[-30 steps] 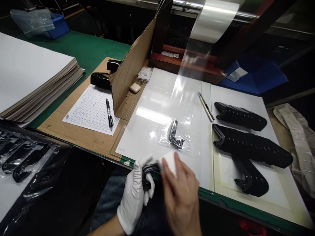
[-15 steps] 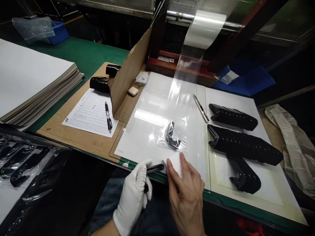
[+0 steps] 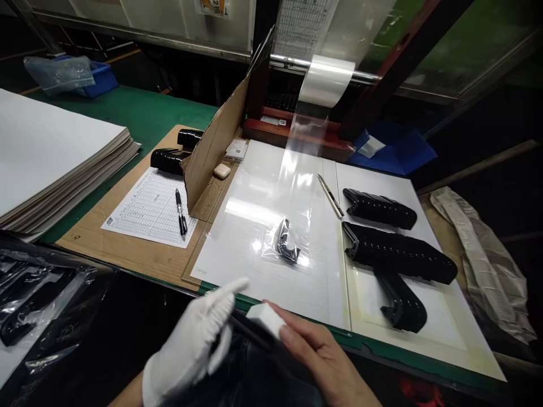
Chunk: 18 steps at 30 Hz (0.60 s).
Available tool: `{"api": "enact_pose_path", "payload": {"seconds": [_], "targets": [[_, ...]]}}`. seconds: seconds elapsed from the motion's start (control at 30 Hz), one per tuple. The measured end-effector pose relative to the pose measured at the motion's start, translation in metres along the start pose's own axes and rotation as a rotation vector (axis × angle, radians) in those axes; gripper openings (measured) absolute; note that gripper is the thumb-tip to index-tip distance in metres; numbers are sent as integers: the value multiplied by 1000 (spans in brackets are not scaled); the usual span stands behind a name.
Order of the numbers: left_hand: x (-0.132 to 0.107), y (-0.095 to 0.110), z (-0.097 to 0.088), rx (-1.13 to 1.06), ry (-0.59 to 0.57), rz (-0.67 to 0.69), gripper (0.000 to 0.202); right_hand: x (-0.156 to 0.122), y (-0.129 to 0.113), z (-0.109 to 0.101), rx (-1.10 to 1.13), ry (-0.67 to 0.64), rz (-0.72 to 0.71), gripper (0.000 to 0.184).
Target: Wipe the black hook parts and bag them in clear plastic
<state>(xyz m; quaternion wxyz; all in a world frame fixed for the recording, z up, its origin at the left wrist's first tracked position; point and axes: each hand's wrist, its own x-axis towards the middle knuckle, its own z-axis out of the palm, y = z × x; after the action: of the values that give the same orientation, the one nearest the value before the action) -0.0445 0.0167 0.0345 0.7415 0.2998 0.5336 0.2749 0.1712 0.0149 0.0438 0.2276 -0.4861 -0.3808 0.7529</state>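
The hands are close together at the near edge of the surface; the gloved left hand seems to grip a slim black part, blurred by motion, while the bare right hand pinches a white sponge against it, so wiping looks to be the work in hand; beyond them a bagged part lies on a glossy sheet; to the right, three black parts rest on a white board, a craft knife just beside them; to the left, a pen lies on a form beside a cardboard divider.
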Motion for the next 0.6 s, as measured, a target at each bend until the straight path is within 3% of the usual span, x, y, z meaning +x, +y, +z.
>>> {"api": "enact_pose_path", "payload": {"seconds": [0.17,0.27,0.33,0.47,0.53,0.6], "targets": [[0,-2,0,23,41,11,77,-3,3,-9,-14,30,48,53],[1,0,2,27,-35,-15,75,-2,1,-11,-30,-15,25,52],[3,1,10,-23,23,-7,71,2,4,-6,-51,26,-7,51],[9,4,36,-311,364,57,61,16,26,23,-145,511,-338,49],[11,3,45,-443,374,34,55,21,35,34,-276,650,-543,44],[12,0,49,-516,280,-13,48,24,37,33,-470,615,-696,45]]}}
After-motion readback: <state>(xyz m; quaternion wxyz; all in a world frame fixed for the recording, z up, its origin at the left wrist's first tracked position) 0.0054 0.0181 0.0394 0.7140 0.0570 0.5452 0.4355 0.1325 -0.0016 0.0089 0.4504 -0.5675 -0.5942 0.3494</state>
